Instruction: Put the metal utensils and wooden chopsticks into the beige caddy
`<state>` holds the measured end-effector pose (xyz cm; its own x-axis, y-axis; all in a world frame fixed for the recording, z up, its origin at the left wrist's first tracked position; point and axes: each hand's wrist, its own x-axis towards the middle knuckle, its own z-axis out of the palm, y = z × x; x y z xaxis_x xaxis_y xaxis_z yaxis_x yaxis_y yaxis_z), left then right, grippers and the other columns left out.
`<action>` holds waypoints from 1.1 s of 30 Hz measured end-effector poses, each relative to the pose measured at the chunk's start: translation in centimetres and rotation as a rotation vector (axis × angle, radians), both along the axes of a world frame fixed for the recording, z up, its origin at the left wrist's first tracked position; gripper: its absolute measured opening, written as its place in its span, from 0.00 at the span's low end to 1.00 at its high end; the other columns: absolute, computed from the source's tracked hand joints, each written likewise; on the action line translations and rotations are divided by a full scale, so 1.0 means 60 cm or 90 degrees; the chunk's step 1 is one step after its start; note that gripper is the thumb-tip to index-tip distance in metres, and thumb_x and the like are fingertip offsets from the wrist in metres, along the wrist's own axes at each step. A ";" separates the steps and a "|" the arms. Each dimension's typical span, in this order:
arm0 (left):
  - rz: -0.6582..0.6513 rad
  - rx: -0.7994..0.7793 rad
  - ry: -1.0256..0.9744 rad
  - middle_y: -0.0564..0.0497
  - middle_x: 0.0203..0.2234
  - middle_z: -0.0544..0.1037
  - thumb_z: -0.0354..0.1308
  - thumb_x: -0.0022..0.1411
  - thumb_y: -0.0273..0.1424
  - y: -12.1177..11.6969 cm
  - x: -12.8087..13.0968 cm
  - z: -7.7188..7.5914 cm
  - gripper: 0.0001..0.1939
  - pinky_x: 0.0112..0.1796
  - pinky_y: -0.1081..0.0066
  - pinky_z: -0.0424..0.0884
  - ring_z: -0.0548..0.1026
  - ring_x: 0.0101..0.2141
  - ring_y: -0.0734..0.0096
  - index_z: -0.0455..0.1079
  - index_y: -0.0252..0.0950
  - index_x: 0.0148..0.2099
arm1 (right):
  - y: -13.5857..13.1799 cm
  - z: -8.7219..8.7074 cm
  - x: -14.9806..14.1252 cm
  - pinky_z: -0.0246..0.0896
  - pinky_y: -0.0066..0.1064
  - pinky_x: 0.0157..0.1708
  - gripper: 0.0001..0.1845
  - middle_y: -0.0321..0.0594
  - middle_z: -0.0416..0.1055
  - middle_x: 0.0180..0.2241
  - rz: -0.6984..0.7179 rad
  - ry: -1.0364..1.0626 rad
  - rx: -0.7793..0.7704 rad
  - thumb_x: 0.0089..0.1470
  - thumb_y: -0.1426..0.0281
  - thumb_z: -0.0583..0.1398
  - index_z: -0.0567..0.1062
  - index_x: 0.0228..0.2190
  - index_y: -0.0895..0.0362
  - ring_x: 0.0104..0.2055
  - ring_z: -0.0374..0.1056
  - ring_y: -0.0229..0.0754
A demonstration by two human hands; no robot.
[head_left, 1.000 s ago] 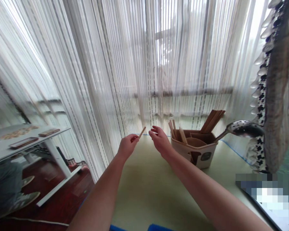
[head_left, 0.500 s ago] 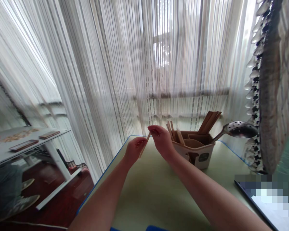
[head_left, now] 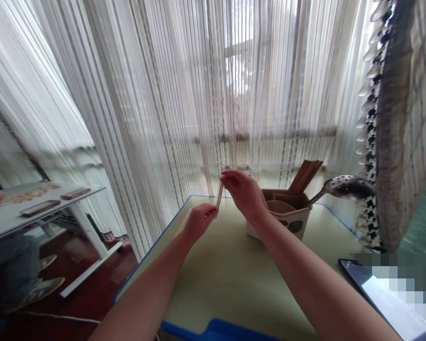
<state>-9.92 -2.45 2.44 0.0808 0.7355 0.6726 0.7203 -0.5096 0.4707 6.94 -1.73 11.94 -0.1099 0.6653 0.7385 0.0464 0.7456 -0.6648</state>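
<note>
A pair of thin, pale wooden chopsticks (head_left: 220, 196) is held at a slant above the table. My right hand (head_left: 244, 189) pinches the upper end. Lower down and to the left, my left hand (head_left: 200, 220) is closed around the bottom part. More pale, thin strips (head_left: 183, 223) show just behind my left hand; whether they lie on the table or are held, I cannot tell. Right of my hands stands a utensil holder (head_left: 298, 227) with brown chopsticks (head_left: 306, 176) and a slotted metal spoon (head_left: 348, 186) in it. My right forearm hides part of the holder.
The green tabletop (head_left: 234, 274) has a blue edge, with a blue object (head_left: 230, 329) at the front. A phone-like dark device (head_left: 353, 274) lies at the right. Curtains (head_left: 156, 94) hang behind. At left, a person sits by a white table (head_left: 88, 193) bearing small pieces and trays.
My right hand has risen slightly, so more of the chopsticks shows between my hands. The pale sticks seen in the holder are now out of sight behind my right hand. The view has shifted slightly.
</note>
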 end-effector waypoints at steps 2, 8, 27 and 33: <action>0.009 -0.004 -0.005 0.49 0.27 0.76 0.55 0.57 0.33 -0.005 0.007 -0.002 0.08 0.33 0.71 0.68 0.72 0.29 0.71 0.73 0.35 0.33 | 0.004 0.000 0.004 0.69 0.35 0.36 0.08 0.37 0.76 0.29 0.002 -0.019 -0.002 0.48 0.67 0.60 0.77 0.32 0.54 0.32 0.72 0.40; 0.010 0.066 -0.084 0.49 0.31 0.76 0.53 0.58 0.34 -0.025 0.054 0.014 0.10 0.33 0.73 0.71 0.73 0.30 0.73 0.72 0.35 0.36 | -0.011 0.036 0.044 0.68 0.35 0.40 0.09 0.36 0.76 0.32 0.090 0.030 0.044 0.49 0.67 0.59 0.77 0.34 0.52 0.37 0.72 0.40; -0.096 0.050 -0.211 0.48 0.27 0.78 0.59 0.51 0.37 0.048 0.220 0.171 0.12 0.32 0.71 0.71 0.75 0.29 0.70 0.74 0.34 0.35 | -0.002 0.102 0.202 0.69 0.35 0.41 0.10 0.36 0.75 0.32 -0.039 0.233 0.135 0.50 0.65 0.59 0.75 0.36 0.54 0.37 0.71 0.38; -0.196 -0.079 -0.257 0.47 0.28 0.79 0.61 0.49 0.39 0.057 0.212 0.171 0.16 0.32 0.71 0.71 0.76 0.30 0.69 0.74 0.32 0.36 | 0.007 0.096 0.201 0.69 0.33 0.39 0.09 0.36 0.75 0.30 -0.074 0.187 0.118 0.50 0.66 0.59 0.76 0.33 0.54 0.34 0.71 0.37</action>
<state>2.82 0.95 12.72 0.0579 0.7944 0.6046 0.2953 -0.5921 0.7498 18.99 -1.28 17.71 0.1933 0.5131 0.8363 -0.0347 0.8554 -0.5168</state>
